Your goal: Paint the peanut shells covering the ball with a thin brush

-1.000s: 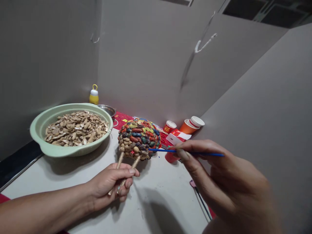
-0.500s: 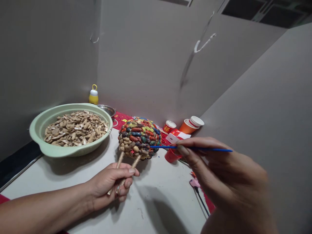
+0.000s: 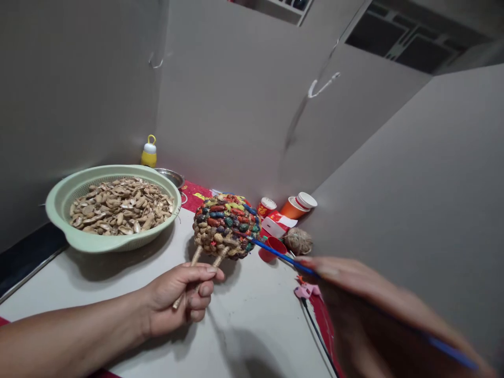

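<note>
Seemingly painting multicoloured peanut-shell ball point(image 3: 220, 226) beyond left fingers point(image 3: 199, 301) gripping beige twine-wrapped sticks point(image 3: 221, 256); needs steady right hand point(image 3: 368, 294) holding slim blue paintbrush point(image 3: 275, 253).

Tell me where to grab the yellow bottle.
Probably by the loop on top, coming from above: the bottle stands upright and its loop sticks up free, while the basin and metal bowl stand in front of its base.
</note>
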A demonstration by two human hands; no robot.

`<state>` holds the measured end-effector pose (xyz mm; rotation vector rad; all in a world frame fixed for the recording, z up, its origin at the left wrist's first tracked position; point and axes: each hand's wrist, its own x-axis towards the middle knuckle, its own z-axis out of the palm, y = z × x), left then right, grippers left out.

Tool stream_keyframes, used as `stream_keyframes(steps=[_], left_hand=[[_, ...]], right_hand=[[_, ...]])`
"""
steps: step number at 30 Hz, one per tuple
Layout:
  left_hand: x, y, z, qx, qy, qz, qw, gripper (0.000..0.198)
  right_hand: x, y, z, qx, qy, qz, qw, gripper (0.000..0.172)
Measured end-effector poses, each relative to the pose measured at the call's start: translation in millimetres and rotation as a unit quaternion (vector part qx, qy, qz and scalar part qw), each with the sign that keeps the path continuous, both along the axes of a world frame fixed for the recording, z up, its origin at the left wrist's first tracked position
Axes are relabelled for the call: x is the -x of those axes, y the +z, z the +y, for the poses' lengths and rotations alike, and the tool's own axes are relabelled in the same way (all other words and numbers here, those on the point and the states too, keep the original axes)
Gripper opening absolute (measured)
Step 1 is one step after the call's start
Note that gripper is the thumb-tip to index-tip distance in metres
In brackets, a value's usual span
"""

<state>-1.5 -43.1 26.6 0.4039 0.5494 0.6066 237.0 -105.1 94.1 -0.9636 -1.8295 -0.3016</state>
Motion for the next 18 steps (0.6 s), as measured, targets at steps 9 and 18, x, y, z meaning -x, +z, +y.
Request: stream_keyframes(steps=[9,18], left_hand=[[1.6,-3.2,-1.2,0.011,-0.007,-0.029,0.999,0.010],[-3.3,4.6,0.0,0.054,0.004,0.011,0.998,0.026]], right_hand=[[18.7,-83.6,-13.7,-0.070,-0.024,-0.042,0.996,0.035],[22.6,-93.7,-14.1,-0.077,-0.057,-0.008,0.995,0.028]])
